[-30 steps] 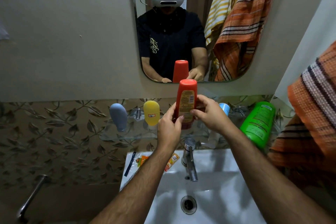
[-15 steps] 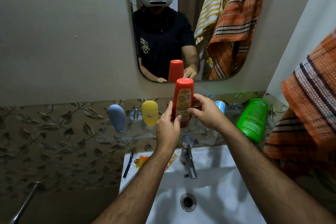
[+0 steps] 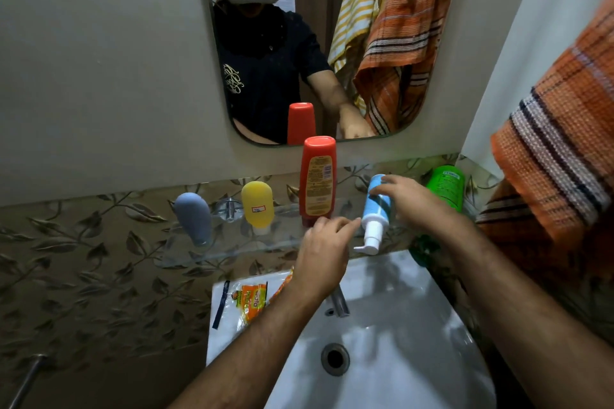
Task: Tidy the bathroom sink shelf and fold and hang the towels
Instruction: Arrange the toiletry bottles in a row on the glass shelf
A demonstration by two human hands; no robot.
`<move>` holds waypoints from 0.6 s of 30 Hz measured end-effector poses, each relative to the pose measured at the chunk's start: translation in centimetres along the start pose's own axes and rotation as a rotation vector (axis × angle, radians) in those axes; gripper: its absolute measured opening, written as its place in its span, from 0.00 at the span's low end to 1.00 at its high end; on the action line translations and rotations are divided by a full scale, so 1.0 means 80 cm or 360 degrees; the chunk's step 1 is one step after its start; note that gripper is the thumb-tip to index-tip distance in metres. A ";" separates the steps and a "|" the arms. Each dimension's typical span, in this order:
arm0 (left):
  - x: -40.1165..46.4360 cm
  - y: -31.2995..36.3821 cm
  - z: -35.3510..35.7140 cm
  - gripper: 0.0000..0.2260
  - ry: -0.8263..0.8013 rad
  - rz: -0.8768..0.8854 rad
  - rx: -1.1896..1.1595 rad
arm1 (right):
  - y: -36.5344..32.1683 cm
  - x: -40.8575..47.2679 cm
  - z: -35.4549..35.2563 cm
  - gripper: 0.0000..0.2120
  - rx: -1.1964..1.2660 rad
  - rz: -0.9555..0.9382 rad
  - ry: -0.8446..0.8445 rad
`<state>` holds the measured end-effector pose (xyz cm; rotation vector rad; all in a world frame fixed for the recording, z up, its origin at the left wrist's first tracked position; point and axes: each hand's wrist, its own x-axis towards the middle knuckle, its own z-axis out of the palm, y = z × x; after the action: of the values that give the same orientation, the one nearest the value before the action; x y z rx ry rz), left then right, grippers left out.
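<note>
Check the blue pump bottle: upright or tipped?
Tipped. The blue pump bottle is inverted, leaning, its white pump pointing down over the glass shelf edge; the right hand grips its body.

Glass shelf: grey, yellow, red, green bottles.

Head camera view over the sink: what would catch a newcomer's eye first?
Probably the tall red bottle standing cap-down at the middle of the glass shelf, mirrored just above. Right of it, the right hand grips a blue pump bottle turned pump-down, while the left hand hovers open near the red bottle's base. An orange striped towel hangs at far right.
</note>
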<state>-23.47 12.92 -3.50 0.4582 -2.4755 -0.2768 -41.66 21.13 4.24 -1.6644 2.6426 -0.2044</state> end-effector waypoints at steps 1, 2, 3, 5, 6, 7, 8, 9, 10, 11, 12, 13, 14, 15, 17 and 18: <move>0.005 0.000 -0.001 0.27 -0.0026 -0.0004 0.0031 | 0.000 -0.002 0.001 0.31 -0.0043 -0.0018 -0.0064; 0.010 0.000 -0.001 0.27 -0.0041 -0.0001 0.0058 | -0.001 -0.002 0.002 0.33 -0.0088 -0.0030 -0.0099; 0.015 0.000 -0.002 0.26 -0.0050 0.0000 0.0078 | -0.001 -0.002 0.003 0.35 -0.0132 -0.0048 -0.0112; 0.020 0.004 -0.006 0.23 -0.0030 -0.0029 0.0051 | -0.001 -0.001 0.006 0.35 -0.0190 -0.0089 -0.0109; 0.022 0.007 -0.009 0.21 -0.0005 -0.0060 -0.0006 | -0.001 -0.001 0.007 0.35 -0.0198 -0.0102 -0.0108; 0.022 0.010 -0.011 0.19 0.0009 -0.0087 -0.0064 | 0.001 -0.001 0.006 0.35 -0.0194 -0.0110 -0.0114; 0.023 0.013 -0.013 0.18 0.0014 -0.0098 -0.0107 | 0.002 -0.002 0.004 0.35 -0.0182 -0.0117 -0.0120; 0.022 0.015 -0.013 0.17 0.0017 -0.0102 -0.0141 | 0.004 -0.002 0.003 0.36 -0.0159 -0.0125 -0.0126; 0.021 0.018 -0.014 0.18 0.0033 -0.0108 -0.0174 | 0.005 -0.003 0.001 0.35 -0.0121 -0.0137 -0.0129; 0.020 0.019 -0.015 0.18 0.0060 -0.0119 -0.0204 | 0.006 -0.003 -0.001 0.35 -0.0074 -0.0147 -0.0129; 0.020 0.020 -0.016 0.19 0.0087 -0.0134 -0.0224 | 0.006 -0.004 -0.002 0.34 -0.0034 -0.0152 -0.0134; 0.021 0.020 -0.017 0.20 0.0105 -0.0147 -0.0234 | 0.007 -0.004 -0.003 0.33 -0.0009 -0.0151 -0.0141; 0.023 0.021 -0.018 0.20 0.0113 -0.0154 -0.0242 | 0.008 -0.003 -0.004 0.33 0.0002 -0.0149 -0.0147; 0.024 0.022 -0.018 0.20 0.0117 -0.0152 -0.0253 | 0.009 -0.002 -0.006 0.33 0.0012 -0.0151 -0.0149; 0.028 0.022 -0.019 0.20 0.0126 -0.0154 -0.0266 | 0.010 -0.001 -0.007 0.33 0.0047 -0.0165 -0.0153; 0.029 0.020 -0.019 0.21 0.0129 -0.0166 -0.0261 | 0.011 0.000 -0.007 0.33 0.0062 -0.0172 -0.0153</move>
<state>-24.77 13.39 -0.57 0.5190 -2.3315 -0.4894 -42.52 21.56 4.70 -1.7598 2.4667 -0.1708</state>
